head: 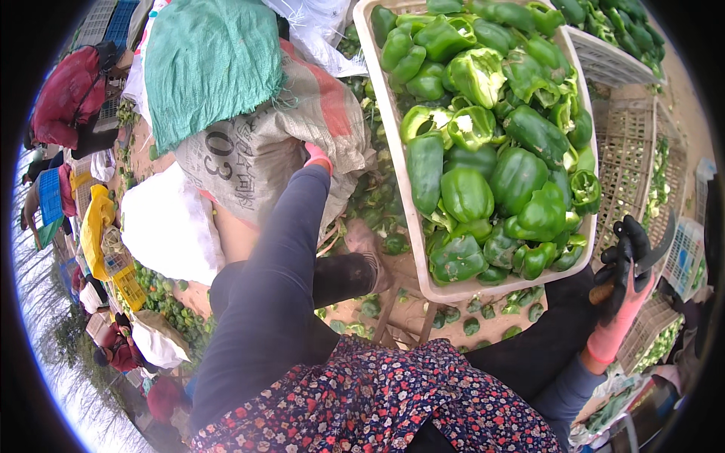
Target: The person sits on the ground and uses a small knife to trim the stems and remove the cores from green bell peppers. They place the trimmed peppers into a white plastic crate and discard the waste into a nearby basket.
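My left hand (pixel 317 155) reaches into or behind a fold of a beige woven sack (pixel 266 153) with a red stripe and printed writing. Only the pink glove cuff shows; the fingers are hidden. A green mesh sack (pixel 212 68) lies over its top. On the right, my right hand (pixel 628 274), in a pink glove with black coating, grips a curved-blade knife (pixel 660 244); its brown handle shows below the fingers. Between my hands stands a whitish plastic crate (pixel 419 249) heaped with green bell peppers (pixel 467 194), several of them cut or split open.
A white sack (pixel 170 223) lies at left. Loose peppers (pixel 470 325) are strewn over the dirt ground around my feet. Slatted crates (pixel 623 153) stand at right, one holding pale cut pieces. Other people (pixel 68 96) bend among sacks and crates at far left.
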### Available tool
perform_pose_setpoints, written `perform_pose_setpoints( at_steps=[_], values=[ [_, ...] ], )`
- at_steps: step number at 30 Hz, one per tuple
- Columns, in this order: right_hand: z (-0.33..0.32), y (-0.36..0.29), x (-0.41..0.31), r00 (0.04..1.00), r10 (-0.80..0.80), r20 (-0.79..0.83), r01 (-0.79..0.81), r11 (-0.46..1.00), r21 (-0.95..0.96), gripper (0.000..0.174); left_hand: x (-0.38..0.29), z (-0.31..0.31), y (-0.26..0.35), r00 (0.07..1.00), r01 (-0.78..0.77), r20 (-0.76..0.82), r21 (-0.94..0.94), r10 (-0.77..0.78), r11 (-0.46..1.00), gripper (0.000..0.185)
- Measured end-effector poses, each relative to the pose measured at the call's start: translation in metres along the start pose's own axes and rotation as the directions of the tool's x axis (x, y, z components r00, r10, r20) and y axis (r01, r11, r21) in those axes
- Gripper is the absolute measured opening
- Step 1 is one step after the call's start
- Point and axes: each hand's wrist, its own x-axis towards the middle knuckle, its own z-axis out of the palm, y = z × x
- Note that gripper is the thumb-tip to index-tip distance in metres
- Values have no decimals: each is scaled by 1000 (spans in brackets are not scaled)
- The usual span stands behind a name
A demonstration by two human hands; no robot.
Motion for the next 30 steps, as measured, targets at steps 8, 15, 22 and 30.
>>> perform_pose_setpoints(
  at_steps=[8,15,22,30],
  values=[
    [-2,-7,-9,997,-53,58,53,999,2,37,-25,-7,-5,993,-112,-30,55,114,992,80],
    [5,-13,-10,996,-27,86,14,989,148,36,-19,-7,-14,969,-249,14,69,249,966,83],
    [9,-16,-15,981,6,192,-50,974,222,36,-108,-79,-27,965,-225,34,-407,260,885,83],
    [79,-41,-109,680,-40,732,-358,854,379,52,-337,-220,12,749,-601,-436,-763,498,237,72]
  ],
)
